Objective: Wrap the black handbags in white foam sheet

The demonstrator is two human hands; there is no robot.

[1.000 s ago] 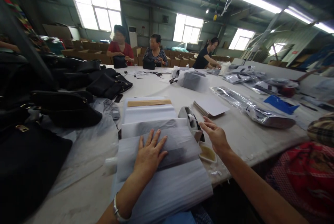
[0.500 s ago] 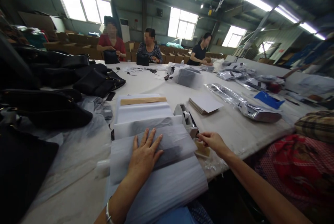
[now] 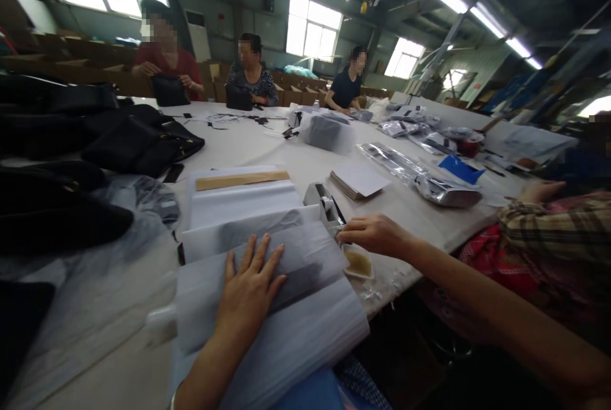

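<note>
My left hand [image 3: 251, 286] lies flat, fingers spread, on white tissue paper [image 3: 291, 238] folded over a flat dark item that shows through it. Beside the paper's right edge stands a tape dispenser [image 3: 321, 197]. My right hand [image 3: 375, 235] is at its front end, fingertips pinched together. Whatever they grip is hidden behind the fingers. Below that hand sits a small dish [image 3: 359, 263] with something yellowish-brown in it. More white sheets, with a brown paper strip [image 3: 243, 179] across them, lie beyond the wrapped item.
Black bags [image 3: 138, 142] are heaped at the left, near clear plastic film [image 3: 119, 257]. A stack of white cards [image 3: 360, 182] and silver plastic-wrapped packages [image 3: 420, 177] lie to the right. Several co-workers sit around the table; a plaid sleeve [image 3: 539, 232] shows at the right.
The view has swung to the right. My right hand has turned palm down and moved closer against the front of the tape dispenser. My left hand stays flat on the paper.
</note>
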